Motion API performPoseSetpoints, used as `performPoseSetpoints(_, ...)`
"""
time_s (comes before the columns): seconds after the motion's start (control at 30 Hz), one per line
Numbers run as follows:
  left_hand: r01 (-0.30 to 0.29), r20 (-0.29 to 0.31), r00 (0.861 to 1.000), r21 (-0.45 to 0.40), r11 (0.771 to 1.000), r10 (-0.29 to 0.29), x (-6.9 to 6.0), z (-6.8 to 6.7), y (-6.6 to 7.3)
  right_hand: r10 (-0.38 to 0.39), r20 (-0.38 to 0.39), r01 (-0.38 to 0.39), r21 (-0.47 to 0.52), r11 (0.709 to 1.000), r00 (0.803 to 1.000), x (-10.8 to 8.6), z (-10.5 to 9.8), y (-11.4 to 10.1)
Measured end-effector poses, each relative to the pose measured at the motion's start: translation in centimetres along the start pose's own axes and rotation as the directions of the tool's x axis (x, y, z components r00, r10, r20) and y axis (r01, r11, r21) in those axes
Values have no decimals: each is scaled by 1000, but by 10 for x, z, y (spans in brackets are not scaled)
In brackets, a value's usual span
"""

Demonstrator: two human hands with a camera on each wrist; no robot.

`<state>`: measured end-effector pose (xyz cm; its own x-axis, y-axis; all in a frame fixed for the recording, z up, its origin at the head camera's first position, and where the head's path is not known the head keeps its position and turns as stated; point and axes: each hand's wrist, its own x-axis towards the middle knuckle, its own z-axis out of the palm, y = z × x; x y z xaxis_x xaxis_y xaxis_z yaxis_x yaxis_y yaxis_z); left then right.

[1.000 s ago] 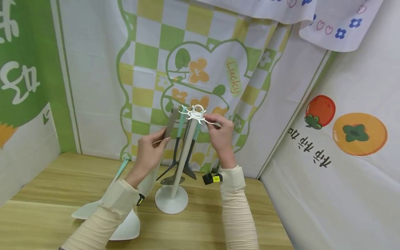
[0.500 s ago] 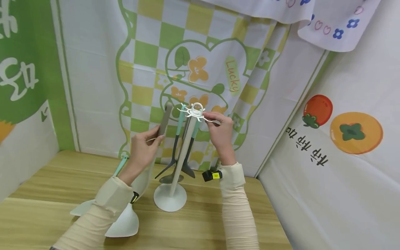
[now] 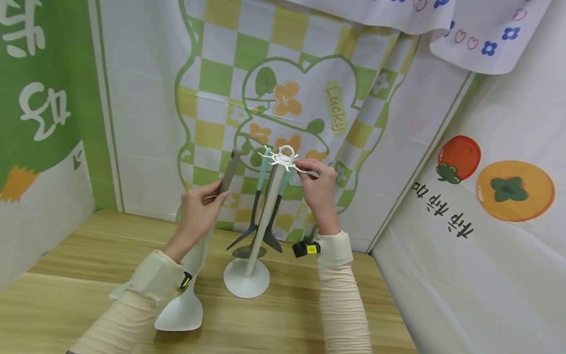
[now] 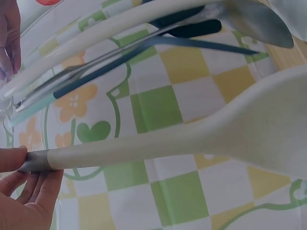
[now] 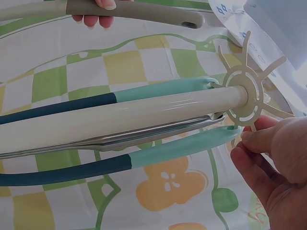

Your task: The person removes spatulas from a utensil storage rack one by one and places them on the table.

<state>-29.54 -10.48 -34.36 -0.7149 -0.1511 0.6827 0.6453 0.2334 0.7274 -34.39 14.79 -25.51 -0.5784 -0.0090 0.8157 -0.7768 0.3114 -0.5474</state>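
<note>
My left hand (image 3: 196, 211) pinches the grey-brown handle of a cream cooking utensil (image 4: 129, 151), held tilted and apart from the rack. Its broad pale head runs out of the left wrist view, so I cannot tell whether it is a spoon or a turner. To its right stands a white utensil rack (image 3: 264, 221) with a round base and a ring of hooks. My right hand (image 5: 283, 158) pinches one hook between thumb and fingers. Two dark utensils with teal handles (image 5: 187, 151) and a grey metal ladle (image 3: 249, 251) hang from the rack.
A white turner (image 3: 181, 314) lies on the wooden table (image 3: 283, 324) below the left forearm. Another pale utensil head (image 3: 118, 291) is mostly hidden by the sleeve. A checked curtain (image 3: 215, 77) hangs close behind the rack.
My left hand has moved left, carrying the cream utensil further from the rack. The right hand keeps its pinch on the hook. The head view has shifted slightly.
</note>
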Motion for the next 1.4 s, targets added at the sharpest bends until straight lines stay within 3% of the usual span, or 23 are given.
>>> performPoseSetpoints(0.57,-13,-64,998,48,999,16,1,-27,-6,-8,-8,8,-2,1000,1000,0,-1,1)
performPoseSetpoints(1.4,24,-47,999,145,989,-17,-6,-67,-23,-37,-9,37,-4,999,999,-2,-1,0)
